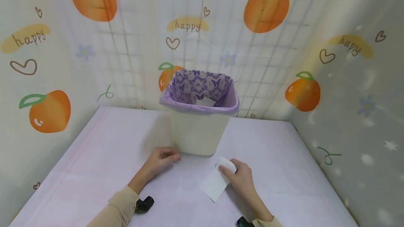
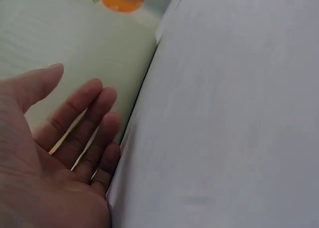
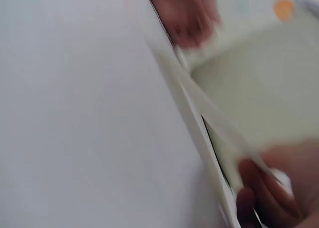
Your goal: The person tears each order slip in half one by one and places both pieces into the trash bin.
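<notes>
A white slip of paper [image 1: 216, 184], with what look like faint printed lines, is pinched between the thumb and fingers of my right hand [image 1: 241, 178]. In the right wrist view the paper [image 3: 219, 119] appears edge-on and blurred. My left hand [image 1: 162, 160] rests by the front left foot of a cream bin [image 1: 199, 132], holding nothing. The left wrist view shows its fingers [image 2: 75, 113] relaxed and slightly bent, beside the bin wall. A purple butterfly-patterned liner [image 1: 205, 83] covers the bin's rim, and white paper [image 1: 206, 102] shows inside.
The bin stands toward the back of a white-covered table [image 1: 120, 139]. Behind it hangs a curtain [image 1: 135, 45] printed with oranges. A black wrist device [image 1: 145, 205] sits at the left cuff, another [image 1: 244, 222] at the right.
</notes>
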`<state>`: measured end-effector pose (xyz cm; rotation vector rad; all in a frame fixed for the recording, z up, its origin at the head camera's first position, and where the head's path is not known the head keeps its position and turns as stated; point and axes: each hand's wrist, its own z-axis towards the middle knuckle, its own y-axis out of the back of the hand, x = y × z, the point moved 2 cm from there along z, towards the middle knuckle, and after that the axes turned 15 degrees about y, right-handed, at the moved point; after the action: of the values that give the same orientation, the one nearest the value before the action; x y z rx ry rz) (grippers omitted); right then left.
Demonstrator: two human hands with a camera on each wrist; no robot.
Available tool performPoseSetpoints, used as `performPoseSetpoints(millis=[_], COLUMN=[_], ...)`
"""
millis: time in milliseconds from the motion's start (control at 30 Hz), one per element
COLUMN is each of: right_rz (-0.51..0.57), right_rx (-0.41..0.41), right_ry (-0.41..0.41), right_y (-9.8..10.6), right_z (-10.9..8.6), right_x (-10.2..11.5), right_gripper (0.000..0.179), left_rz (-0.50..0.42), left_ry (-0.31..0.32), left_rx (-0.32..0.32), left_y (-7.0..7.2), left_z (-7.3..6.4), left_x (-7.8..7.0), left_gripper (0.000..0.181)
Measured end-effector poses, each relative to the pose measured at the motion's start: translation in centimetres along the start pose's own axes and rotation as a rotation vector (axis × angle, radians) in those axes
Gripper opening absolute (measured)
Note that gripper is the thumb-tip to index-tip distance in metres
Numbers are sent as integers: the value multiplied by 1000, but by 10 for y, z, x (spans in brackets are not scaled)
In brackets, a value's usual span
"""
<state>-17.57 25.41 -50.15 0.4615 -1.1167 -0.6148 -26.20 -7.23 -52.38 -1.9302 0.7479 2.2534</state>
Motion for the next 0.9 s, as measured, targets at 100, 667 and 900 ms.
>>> performPoseSetpoints(millis=[100, 667, 900], right_rz=[29, 535, 558], right_rx=[-90, -131, -88], right_ry=[-75, -241, -169], right_y=[-8, -43, -46], right_z=[-4, -16, -18], right_x=[13, 45, 49], right_gripper=[23, 33, 27], left_rz=[52, 52, -45], left_ry=[1, 14, 32], left_rx=[3, 168, 205], left_y=[-10, -40, -39], left_z=[-2, -6, -8], left_x=[-3, -17, -15], left_gripper=[11, 23, 8])
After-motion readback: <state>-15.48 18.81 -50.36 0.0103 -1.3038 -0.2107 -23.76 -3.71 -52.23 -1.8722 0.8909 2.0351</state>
